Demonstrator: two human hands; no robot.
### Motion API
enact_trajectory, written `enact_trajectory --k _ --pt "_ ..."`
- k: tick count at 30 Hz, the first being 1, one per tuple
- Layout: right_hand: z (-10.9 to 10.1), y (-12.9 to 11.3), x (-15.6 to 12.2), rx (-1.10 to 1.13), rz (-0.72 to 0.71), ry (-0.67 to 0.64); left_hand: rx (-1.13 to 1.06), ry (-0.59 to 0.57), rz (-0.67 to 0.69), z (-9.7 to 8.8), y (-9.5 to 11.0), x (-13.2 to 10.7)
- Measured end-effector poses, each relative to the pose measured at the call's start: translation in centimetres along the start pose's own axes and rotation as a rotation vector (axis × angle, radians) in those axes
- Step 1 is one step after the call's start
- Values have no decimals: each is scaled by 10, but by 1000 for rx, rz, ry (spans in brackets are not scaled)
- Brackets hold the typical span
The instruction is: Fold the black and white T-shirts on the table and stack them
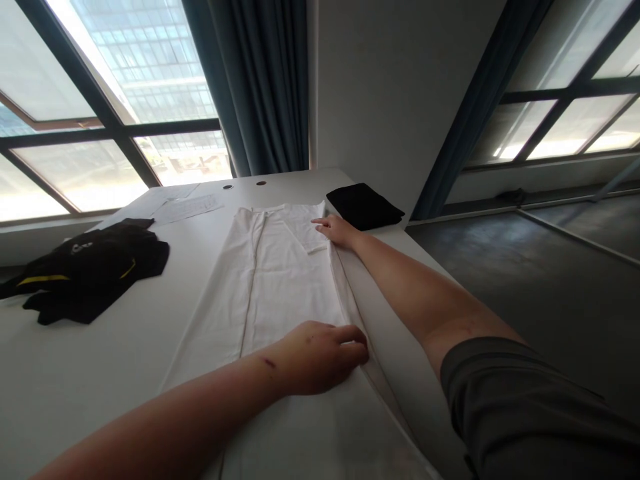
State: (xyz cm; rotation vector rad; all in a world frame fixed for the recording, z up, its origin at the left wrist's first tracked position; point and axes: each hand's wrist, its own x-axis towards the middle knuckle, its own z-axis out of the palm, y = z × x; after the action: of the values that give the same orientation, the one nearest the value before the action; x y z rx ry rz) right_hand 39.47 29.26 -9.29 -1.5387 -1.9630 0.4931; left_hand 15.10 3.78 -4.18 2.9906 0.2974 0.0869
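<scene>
Curling at the right edge of a white garment (pixel 295 287), the fingers of the left hand (pixel 320 359) touch the cloth; whether they clamp it, I cannot tell. Farther up, the right hand (pixel 340 231) rests beside a sleeve (pixel 301 230), its fingers slightly apart. The garment lies lengthwise on the table (pixel 125 367), between 2 black items: a folded cloth (pixel 365 205) at right and a rumpled top (pixel 100 267) at left.

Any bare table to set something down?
Best: white table between the black-and-yellow garment and the white garment, running to the near left. Tighter: the strip between the white garment and the table's right edge, partly under the right arm. Crowded: far right, where right hand, white garment and folded black cloth bunch up.
</scene>
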Motion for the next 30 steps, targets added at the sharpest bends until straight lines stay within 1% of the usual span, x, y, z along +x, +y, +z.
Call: enact_trajectory --k 1,3,5,7,9,11,14,16,17,19,21,22,24,26,28,30 --pt "3 -2 3 -98 11 -1 -30 3 1 2 0 -3" --pt "9 -7 10 -222 84 5 -62 26 1 10 3 -4" --pt "14 -9 17 -275 164 23 -55 57 -8 19 6 -2" --pt "16 -9 21 -290 202 47 -41 73 16 27 8 4" --pt "14 -7 21 -286 204 67 -30 87 68 32 9 8" --pt "9 -6 16 -264 185 82 -20 124 128 33 8 9" --pt "2 -6 8 -218 121 97 -11 227 150 27 6 4" --pt "0 -9 7 -185 76 116 -1 305 141 19 6 -5" --pt "0 -13 9 -163 57 134 6 332 138 14 6 -12" --pt "1 -23 18 -118 32 171 18 350 125 5 6 -29" --pt "4 -40 30 -101 10 183 24 342 92 -5 6 -53" --pt "7 -50 37 -125 0 168 23 340 69 -9 6 -66" --pt "15 -71 48 -212 -14 115 10 345 17 -14 6 -95" --pt "28 -89 56 -288 -15 49 -28 343 -45 -15 6 -123" --pt "46 -100 59 -320 6 -30 -101 309 -108 -12 5 -145" --pt "66 -102 57 -340 43 -108 -190 247 -136 -8 3 -159"
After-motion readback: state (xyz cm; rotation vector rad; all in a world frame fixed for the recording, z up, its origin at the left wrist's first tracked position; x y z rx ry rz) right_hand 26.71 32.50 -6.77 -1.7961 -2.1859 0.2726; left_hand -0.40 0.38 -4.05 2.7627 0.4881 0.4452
